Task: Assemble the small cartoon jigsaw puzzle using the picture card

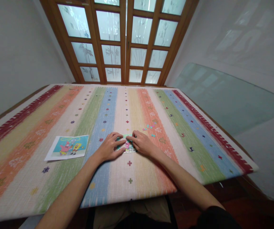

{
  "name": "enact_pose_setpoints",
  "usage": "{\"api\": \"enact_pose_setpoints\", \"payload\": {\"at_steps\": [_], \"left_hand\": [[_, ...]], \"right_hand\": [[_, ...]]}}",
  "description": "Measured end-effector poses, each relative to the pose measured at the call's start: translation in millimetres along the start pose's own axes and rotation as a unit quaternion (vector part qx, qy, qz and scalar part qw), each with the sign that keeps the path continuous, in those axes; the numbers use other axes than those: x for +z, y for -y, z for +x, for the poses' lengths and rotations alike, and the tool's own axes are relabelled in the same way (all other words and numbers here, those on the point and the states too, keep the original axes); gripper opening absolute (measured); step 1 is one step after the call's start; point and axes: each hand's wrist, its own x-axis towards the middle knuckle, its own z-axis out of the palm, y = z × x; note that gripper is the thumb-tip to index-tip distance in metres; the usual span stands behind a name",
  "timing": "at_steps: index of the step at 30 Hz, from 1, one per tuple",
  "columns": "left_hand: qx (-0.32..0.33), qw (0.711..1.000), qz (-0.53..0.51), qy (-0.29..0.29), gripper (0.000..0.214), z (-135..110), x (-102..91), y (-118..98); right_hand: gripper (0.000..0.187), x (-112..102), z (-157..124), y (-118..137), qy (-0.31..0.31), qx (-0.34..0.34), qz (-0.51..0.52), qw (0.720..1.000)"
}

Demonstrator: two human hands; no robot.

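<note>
Left hand (111,147) and right hand (142,142), fingers half-bent, rest over the jigsaw (128,147) toward the tabletop's (117,178) near edge, grip unclear; uneven pressure could unseat pieces, a rightward sweep scatter the loose pieces (148,127).

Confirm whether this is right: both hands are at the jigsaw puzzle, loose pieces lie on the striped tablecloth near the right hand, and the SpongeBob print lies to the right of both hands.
Not quite. The SpongeBob print lies left, not right, of the left hand and the right hand, as the head view shows. The loose pieces and jigsaw puzzle are as you said.
</note>
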Motion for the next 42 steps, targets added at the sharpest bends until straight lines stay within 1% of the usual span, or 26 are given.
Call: {"api": "enact_pose_setpoints", "payload": {"at_steps": [5, 10, 12, 15, 20, 24, 27, 31, 35, 37, 39, 42], "left_hand": [[0.004, 1.0, 0.005, 0.002, 0.026, 0.0, -0.4, 0.5], [0.001, 1.0, 0.007, 0.007, 0.028, -0.8, 0.3, 1.8], [0.002, 1.0, 0.007, 0.005, 0.028, -1.1, 1.0, 2.4], [0.003, 1.0, 0.001, -0.003, 0.026, -1.0, 1.8, 2.8], [-0.005, 1.0, -0.01, -0.009, 0.027, -0.7, 1.4, 2.9], [-0.016, 1.0, -0.011, -0.013, 0.036, -1.4, 1.6, 4.9], [-0.043, 0.999, 0.002, -0.032, 0.043, -2.7, 3.0, 8.5], [-0.081, 0.995, 0.027, -0.056, 0.039, -5.3, 6.0, 15.2], [-0.112, 0.992, 0.031, -0.048, 0.036, -6.4, 7.8, 18.6], [-0.127, 0.991, 0.028, -0.038, 0.036, -6.3, 7.8, 18.2], [-0.137, 0.99, 0.026, -0.03, 0.036, -6.0, 7.5, 17.2], [-0.14, 0.989, 0.023, -0.028, 0.037, -5.8, 7.1, 16.3]], "right_hand": [[0.028, 4.2, 1.4, -0.2, 0.01, 0.031, -0.011, 0.999], [0.028, 5.7, -0.1, -2.2, 0.006, 0.03, 0.013, 0.999], [0.028, 4.5, -1.4, -4.3, -0.004, 0.025, 0.021, 0.999], [0.03, 0.6, -5.3, -8.4, -0.036, 0.016, 0.029, 0.999], [0.031, -9.2, -21.8, -18.4, -0.076, 0.019, 0.037, 0.996], [0.032, -18.6, -39.2, -33.5, -0.081, 0.055, 0.042, 0.994], [0.032, -27.1, -50.1, -50.5, -0.094, 0.091, 0.039, 0.991], [0.035, -33.6, -62.4, -79.9, -0.124, 0.137, 0.022, 0.983], [0.036, -27.0, -73.9, -107.2, -0.157, 0.193, 0.019, 0.968], [0.038, -21.1, -78.4, -115.6, -0.161, 0.223, 0.02, 0.961], [0.043, -16.4, -81.2, -119.7, -0.159, 0.237, 0.027, 0.958], [0.053, -14.4, -81.6, -119.4, -0.159, 0.24, 0.045, 0.956]]}}
